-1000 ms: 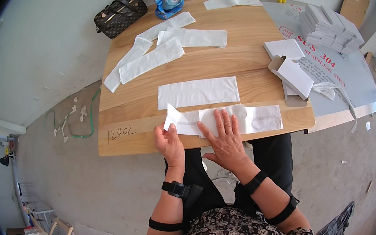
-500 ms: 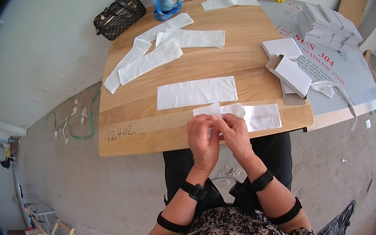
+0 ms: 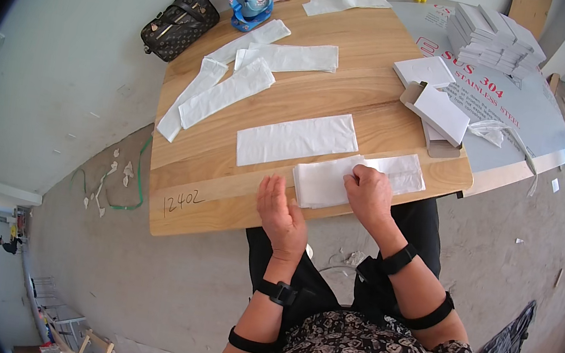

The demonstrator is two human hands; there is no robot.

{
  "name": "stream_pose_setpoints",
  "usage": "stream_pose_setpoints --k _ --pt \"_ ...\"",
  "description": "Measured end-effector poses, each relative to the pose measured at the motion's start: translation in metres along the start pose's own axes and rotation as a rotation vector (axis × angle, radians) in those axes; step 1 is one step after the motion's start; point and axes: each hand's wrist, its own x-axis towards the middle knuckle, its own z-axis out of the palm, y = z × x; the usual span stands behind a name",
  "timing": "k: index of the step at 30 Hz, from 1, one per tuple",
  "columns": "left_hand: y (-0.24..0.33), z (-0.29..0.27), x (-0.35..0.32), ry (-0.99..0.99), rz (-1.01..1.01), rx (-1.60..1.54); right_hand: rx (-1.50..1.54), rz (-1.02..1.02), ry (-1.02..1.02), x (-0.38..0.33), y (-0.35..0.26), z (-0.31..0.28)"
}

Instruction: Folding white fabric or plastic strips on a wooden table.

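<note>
A long white folded sheet, thin like paper or plastic film (image 3: 321,183), lies along the table's front edge, its left part overlapping a flat piece on the right. My right hand (image 3: 370,195) rests on it near the middle, fingers curled closed; anything inside them is hidden. Just left of the sheet, my left hand (image 3: 282,216) is raised over the table edge, fingers stretched out and holding nothing. A second white folded strip (image 3: 297,139) lies flat behind the first. Black bands circle both of my wrists and forearms.
Several white strips (image 3: 288,57) are scattered across the wooden table (image 3: 350,103). White boxes (image 3: 439,115) sit at its right side; a stack of white boxes (image 3: 493,40) stands on a metal sheet beyond. A blue bottle (image 3: 253,2) and a brown handbag (image 3: 181,23) stand at the far left.
My hands have parted: the left has drawn back to the left and opened, while the right has shifted slightly right and stays on the sheet. The sheet's left part now lies flatter.
</note>
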Motion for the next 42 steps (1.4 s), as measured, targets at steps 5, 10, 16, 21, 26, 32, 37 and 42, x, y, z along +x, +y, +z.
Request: stream_pose_setpoints --k 5,10,16,21,26,32,37,42 --pt "0.030 -0.001 0.014 -0.434 0.169 0.262 -0.007 -0.014 -0.006 0.002 0.001 0.004" --pt "0.023 0.007 0.007 -0.553 0.149 0.312 -0.034 -0.050 0.017 0.004 0.005 0.005" --pt "0.017 0.008 0.003 -0.573 0.142 0.347 -0.057 -0.210 0.181 -0.007 -0.007 -0.007" --pt "0.017 0.009 0.005 -0.593 0.144 0.384 -0.195 -0.683 -0.059 -0.019 -0.001 -0.009" --pt "0.010 -0.018 0.017 -0.669 0.024 0.379 -0.269 -0.652 -0.180 -0.023 0.027 -0.003" --pt "-0.018 -0.017 0.070 -0.544 -0.047 0.114 -0.293 -0.653 -0.189 -0.024 0.024 -0.001" --pt "0.005 0.040 0.110 -0.483 0.243 -0.110 -0.294 -0.654 -0.195 -0.024 0.025 -0.004" --pt "-0.007 0.070 0.112 -0.498 0.225 0.089 -0.203 -0.612 -0.260 -0.023 0.021 -0.006"
